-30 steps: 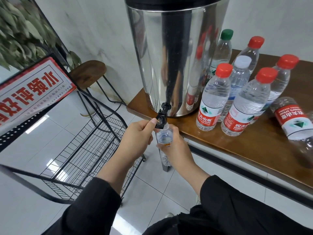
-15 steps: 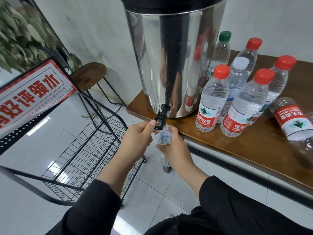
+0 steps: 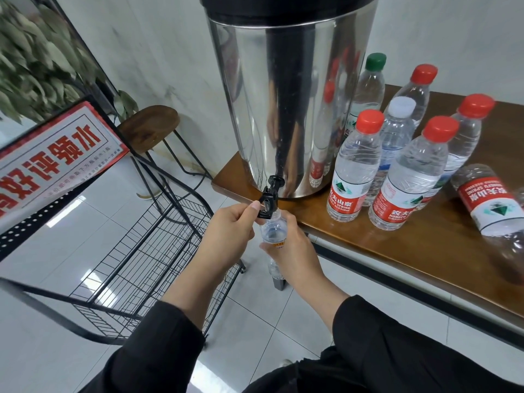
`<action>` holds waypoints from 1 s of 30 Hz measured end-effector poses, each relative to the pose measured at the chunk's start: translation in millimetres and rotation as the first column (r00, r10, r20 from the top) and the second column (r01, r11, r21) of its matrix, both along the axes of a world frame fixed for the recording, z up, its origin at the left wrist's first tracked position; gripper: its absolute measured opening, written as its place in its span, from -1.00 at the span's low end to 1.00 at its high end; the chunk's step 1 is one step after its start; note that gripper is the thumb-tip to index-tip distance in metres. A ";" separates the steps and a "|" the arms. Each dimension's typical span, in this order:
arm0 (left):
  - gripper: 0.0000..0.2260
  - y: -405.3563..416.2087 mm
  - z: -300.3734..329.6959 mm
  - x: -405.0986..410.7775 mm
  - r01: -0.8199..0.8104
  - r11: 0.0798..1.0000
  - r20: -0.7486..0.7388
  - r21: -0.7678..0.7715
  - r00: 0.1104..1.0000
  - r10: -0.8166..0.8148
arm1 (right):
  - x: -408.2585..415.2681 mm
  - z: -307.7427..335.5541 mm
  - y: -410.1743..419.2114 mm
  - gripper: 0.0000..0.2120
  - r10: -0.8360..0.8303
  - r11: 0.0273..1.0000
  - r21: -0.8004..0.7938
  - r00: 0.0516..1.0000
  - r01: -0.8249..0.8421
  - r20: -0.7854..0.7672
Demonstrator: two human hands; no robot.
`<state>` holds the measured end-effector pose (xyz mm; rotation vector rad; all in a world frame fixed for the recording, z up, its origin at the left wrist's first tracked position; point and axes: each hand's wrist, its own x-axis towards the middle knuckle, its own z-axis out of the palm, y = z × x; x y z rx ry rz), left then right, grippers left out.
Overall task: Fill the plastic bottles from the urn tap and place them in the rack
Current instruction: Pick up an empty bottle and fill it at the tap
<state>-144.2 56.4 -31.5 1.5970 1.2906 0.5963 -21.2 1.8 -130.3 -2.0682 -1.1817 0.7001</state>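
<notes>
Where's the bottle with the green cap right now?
In the head view the green-capped bottle stands at the table's back, just right of the urn, behind the red-capped bottles.

Very little is different from a second ago. The camera view has tipped a bit, so the tall shiny steel urn (image 3: 286, 103) and the capped plastic water bottles (image 3: 397, 154) on the brown wooden worktop (image 3: 397, 245) sit a little lower in the picture. The left hand (image 3: 226, 234) has kept its thumb on the small black tap (image 3: 268, 199), and the right hand (image 3: 292, 251) has kept the open clear plastic bottle (image 3: 273, 231) under the spout. I cannot tell whether the water level has risen.
</notes>
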 end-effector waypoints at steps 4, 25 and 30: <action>-0.62 -1.0 0.4 -0.2 0.005 1.000 -0.021 0.018 1.000 -0.005 | 1.1 -1.3 -0.3 -0.22 0.007 1.000 0.001 1.000 -0.007 0.004; -0.62 -4.0 6.6 0.6 0.016 1.000 -0.059 0.015 0.998 -0.015 | 1.4 -8.2 1.2 -0.21 -0.006 1.000 0.020 1.000 0.006 -0.028; -0.61 -3.6 6.7 -0.3 0.022 1.000 -0.056 0.015 0.998 -0.021 | 1.6 -10.1 1.1 -0.21 -0.002 1.000 0.028 1.000 0.002 -0.014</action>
